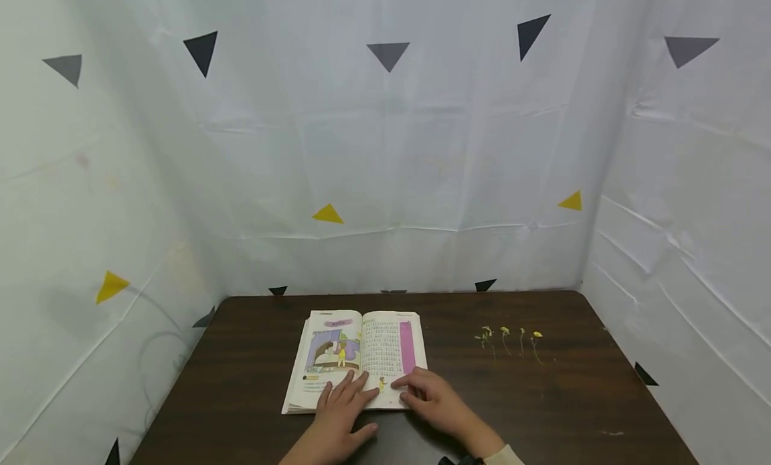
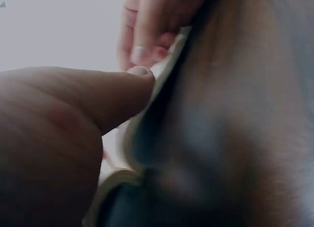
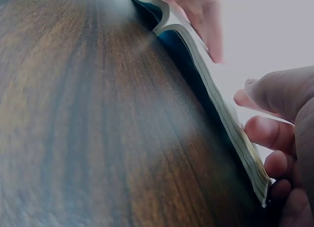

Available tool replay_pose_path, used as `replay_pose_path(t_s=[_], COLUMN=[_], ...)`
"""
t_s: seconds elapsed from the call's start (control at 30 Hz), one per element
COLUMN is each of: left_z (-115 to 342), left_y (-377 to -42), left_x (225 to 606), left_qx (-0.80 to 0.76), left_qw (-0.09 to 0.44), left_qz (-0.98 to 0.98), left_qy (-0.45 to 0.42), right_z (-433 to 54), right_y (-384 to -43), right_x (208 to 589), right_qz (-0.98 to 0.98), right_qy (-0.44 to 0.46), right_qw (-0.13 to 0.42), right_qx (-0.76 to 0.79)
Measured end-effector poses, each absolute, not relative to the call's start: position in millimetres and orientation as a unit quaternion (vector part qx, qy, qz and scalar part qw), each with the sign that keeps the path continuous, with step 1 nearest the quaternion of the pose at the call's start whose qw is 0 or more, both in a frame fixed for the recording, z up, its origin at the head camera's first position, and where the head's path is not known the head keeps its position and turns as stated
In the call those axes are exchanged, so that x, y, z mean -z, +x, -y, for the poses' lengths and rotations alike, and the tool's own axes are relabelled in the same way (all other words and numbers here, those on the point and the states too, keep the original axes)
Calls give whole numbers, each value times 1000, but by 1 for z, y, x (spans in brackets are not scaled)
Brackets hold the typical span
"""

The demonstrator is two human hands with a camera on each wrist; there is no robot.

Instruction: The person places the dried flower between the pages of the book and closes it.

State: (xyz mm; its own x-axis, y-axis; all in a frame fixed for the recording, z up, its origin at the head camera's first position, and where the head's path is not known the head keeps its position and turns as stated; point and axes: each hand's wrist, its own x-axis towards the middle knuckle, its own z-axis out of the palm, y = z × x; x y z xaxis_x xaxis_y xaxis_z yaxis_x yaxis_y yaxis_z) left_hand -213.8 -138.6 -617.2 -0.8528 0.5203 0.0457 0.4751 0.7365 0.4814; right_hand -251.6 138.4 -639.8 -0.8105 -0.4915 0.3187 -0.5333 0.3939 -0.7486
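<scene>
An open book (image 1: 385,351) with a colour picture on its left page lies on the dark wooden table. My left hand (image 1: 340,418) rests with spread fingers across the lower part of the book, near the spine, its thumb off the front edge. My right hand (image 1: 434,401) lies at the lower right corner, its forefinger reaching over the right page and the other fingers loosely bent by the page edge (image 3: 225,114). I see nothing held in it. Between the hands is a small yellow-and-green shape (image 1: 381,384) on the page; whether printed or a flower, I cannot tell.
Several small yellow flowers with thin stems (image 1: 506,338) lie in a row on the table (image 1: 572,405), right of the book. White sheeting with black, grey and yellow triangles (image 1: 388,150) hangs behind the table and on both sides.
</scene>
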Motion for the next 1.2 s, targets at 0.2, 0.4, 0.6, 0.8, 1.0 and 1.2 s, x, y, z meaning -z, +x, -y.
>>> replay_pose_path(t_s=[0.2, 0.4, 0.6, 0.8, 1.0, 1.2], left_z=[136, 135, 137, 136, 134, 133], left_y=[-215, -215, -217, -218, -217, -215], left_x=[628, 632, 638, 638, 633, 632], left_qx=[-255, -266, -297, -292, -281, -289], left_qw=[27, 36, 54, 38, 17, 30], left_qz=[-933, -932, -921, -924, -929, -927], left_qy=[252, 245, 247, 246, 241, 237], right_z=[-137, -138, -139, -139, -149, -172], right_y=[-251, -249, -246, -245, -237, -231], right_x=[639, 641, 642, 638, 628, 620], right_qz=[835, 835, 836, 839, 823, 808], right_qy=[304, 299, 286, 242, 204, 176], right_qw=[23, 21, 26, 26, 24, -61], right_qx=[-458, -461, -468, -488, -530, -559])
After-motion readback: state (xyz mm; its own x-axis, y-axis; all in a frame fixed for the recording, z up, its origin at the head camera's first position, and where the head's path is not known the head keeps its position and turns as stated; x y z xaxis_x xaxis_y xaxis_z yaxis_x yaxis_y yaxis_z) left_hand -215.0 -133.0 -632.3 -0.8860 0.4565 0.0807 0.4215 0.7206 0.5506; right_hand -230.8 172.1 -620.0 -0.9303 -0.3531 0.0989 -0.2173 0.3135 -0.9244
